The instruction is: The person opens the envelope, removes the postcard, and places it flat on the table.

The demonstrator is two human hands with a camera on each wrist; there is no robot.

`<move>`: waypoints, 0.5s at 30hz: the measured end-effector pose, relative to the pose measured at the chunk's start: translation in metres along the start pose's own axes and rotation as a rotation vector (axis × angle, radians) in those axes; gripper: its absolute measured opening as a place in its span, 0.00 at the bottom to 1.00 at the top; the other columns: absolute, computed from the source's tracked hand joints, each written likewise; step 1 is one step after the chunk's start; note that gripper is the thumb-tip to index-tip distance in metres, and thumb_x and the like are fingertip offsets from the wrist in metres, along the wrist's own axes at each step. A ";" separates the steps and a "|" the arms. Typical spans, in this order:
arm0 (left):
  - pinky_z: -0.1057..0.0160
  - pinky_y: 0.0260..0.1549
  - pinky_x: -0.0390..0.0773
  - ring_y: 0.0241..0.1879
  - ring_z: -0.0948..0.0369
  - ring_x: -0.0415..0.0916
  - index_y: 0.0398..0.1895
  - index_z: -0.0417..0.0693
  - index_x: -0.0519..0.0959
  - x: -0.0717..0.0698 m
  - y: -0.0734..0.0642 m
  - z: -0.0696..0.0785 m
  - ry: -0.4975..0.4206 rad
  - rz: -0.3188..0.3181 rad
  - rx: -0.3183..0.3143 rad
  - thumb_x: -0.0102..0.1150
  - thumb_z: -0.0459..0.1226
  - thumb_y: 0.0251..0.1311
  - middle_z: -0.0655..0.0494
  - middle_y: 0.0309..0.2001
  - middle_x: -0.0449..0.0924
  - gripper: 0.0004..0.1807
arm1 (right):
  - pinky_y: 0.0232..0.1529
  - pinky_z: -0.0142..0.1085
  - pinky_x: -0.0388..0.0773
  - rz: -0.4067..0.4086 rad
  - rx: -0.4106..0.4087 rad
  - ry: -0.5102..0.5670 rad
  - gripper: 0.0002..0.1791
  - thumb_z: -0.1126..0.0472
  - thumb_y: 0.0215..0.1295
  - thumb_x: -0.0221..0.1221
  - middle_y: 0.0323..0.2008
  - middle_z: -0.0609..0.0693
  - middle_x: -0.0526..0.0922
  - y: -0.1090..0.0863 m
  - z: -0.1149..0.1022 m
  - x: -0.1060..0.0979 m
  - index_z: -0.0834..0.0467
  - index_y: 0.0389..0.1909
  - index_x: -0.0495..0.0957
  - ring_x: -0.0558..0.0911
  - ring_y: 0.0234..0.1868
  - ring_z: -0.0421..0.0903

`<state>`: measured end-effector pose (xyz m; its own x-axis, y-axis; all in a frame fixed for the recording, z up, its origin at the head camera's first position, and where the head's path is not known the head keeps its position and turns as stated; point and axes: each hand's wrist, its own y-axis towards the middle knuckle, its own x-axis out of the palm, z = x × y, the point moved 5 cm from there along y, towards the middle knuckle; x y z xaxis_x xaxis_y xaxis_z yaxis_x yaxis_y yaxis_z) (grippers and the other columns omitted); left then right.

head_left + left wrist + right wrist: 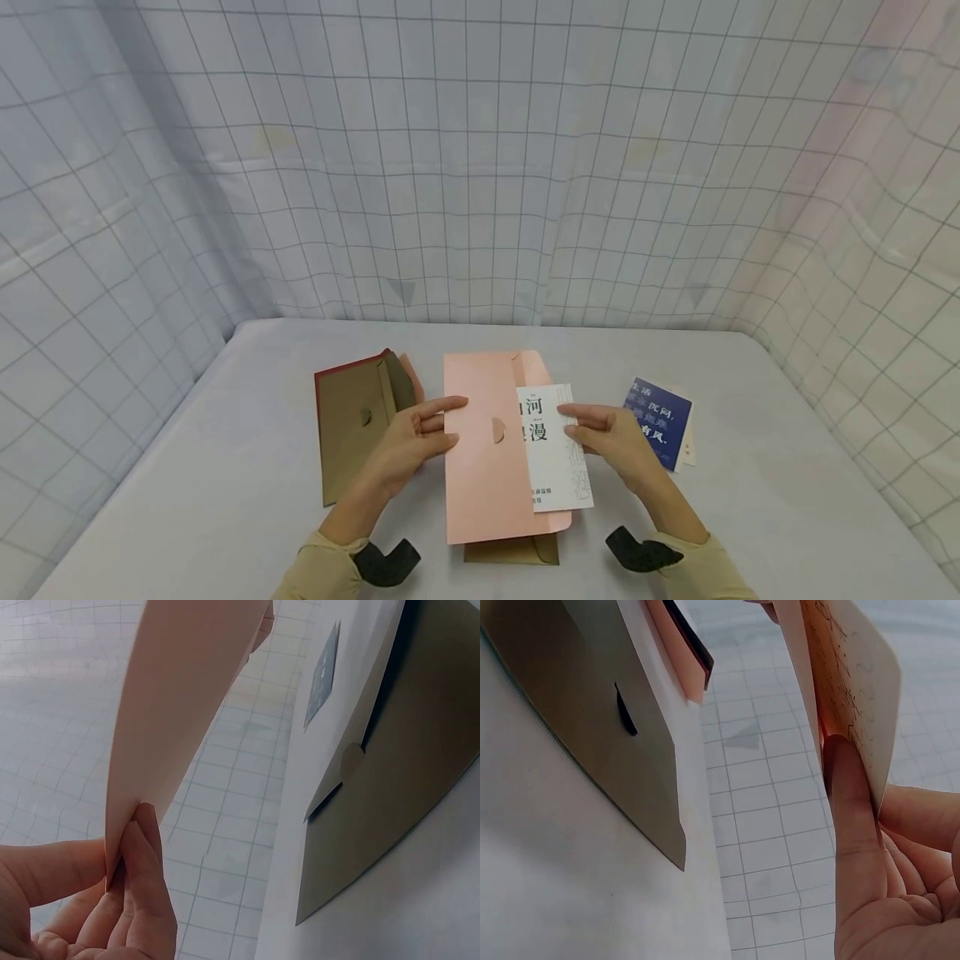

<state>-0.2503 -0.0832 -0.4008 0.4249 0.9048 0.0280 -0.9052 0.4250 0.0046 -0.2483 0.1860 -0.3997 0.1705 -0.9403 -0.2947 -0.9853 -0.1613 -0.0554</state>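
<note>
In the head view, a pink envelope [480, 492] with a half-round notch is held up above the table. My left hand [412, 442] pinches its left edge; in the left wrist view the thumb and fingers [146, 877] press the envelope [169, 697] from both sides. A white card [558, 475] with black Chinese characters stands partly inside the envelope's open right side, its left part hidden. My right hand [615, 442] pinches the card's right edge. In the right wrist view, fingers [855, 817] lie behind the card [881, 682], thumb on the other face.
An olive-brown envelope [512, 552] lies under the pink one, mostly covered. To the left is another brown envelope [345, 442], with red and pink edges showing beneath. On the right, a blue card [663, 417] with white characters overlaps a pale card [688, 450]. Gridded curtains [480, 167] enclose the table.
</note>
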 end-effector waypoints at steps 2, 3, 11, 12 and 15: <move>0.72 0.39 0.78 0.42 0.71 0.80 0.66 0.34 0.62 0.000 0.001 0.000 -0.005 -0.005 0.007 0.55 0.26 0.58 0.39 0.55 0.77 0.30 | 0.49 0.40 0.80 0.010 0.002 -0.005 0.22 0.61 0.63 0.58 0.50 0.61 0.82 0.000 0.000 -0.002 0.61 0.57 0.74 0.83 0.47 0.47; 0.72 0.40 0.78 0.42 0.71 0.80 0.66 0.33 0.61 0.000 0.001 0.001 -0.006 -0.008 0.010 0.54 0.26 0.58 0.38 0.56 0.76 0.30 | 0.49 0.40 0.80 0.013 0.003 -0.006 0.22 0.61 0.63 0.58 0.50 0.61 0.82 0.000 0.000 -0.002 0.61 0.57 0.74 0.83 0.47 0.47; 0.72 0.39 0.78 0.41 0.71 0.80 0.65 0.34 0.63 -0.002 0.000 0.001 0.010 0.016 -0.005 0.53 0.25 0.58 0.36 0.57 0.75 0.29 | 0.48 0.38 0.80 0.023 0.013 0.015 0.22 0.62 0.62 0.59 0.52 0.61 0.81 0.000 0.002 -0.003 0.61 0.57 0.75 0.84 0.46 0.45; 0.72 0.39 0.78 0.41 0.71 0.80 0.65 0.34 0.63 -0.002 0.000 0.001 0.007 0.015 -0.007 0.53 0.25 0.58 0.36 0.57 0.74 0.29 | 0.48 0.38 0.80 0.030 0.011 0.012 0.21 0.62 0.62 0.59 0.52 0.61 0.81 0.000 0.001 -0.004 0.61 0.57 0.75 0.84 0.47 0.46; 0.72 0.39 0.78 0.41 0.71 0.80 0.65 0.34 0.62 -0.002 -0.001 0.001 0.004 0.009 -0.002 0.53 0.25 0.58 0.36 0.57 0.74 0.29 | 0.49 0.39 0.80 0.038 0.004 -0.002 0.21 0.61 0.62 0.58 0.53 0.62 0.80 0.000 0.001 -0.005 0.61 0.57 0.75 0.83 0.48 0.48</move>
<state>-0.2506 -0.0855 -0.3993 0.4170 0.9086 0.0237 -0.9089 0.4170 0.0021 -0.2492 0.1906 -0.3995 0.1333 -0.9452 -0.2981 -0.9910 -0.1247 -0.0475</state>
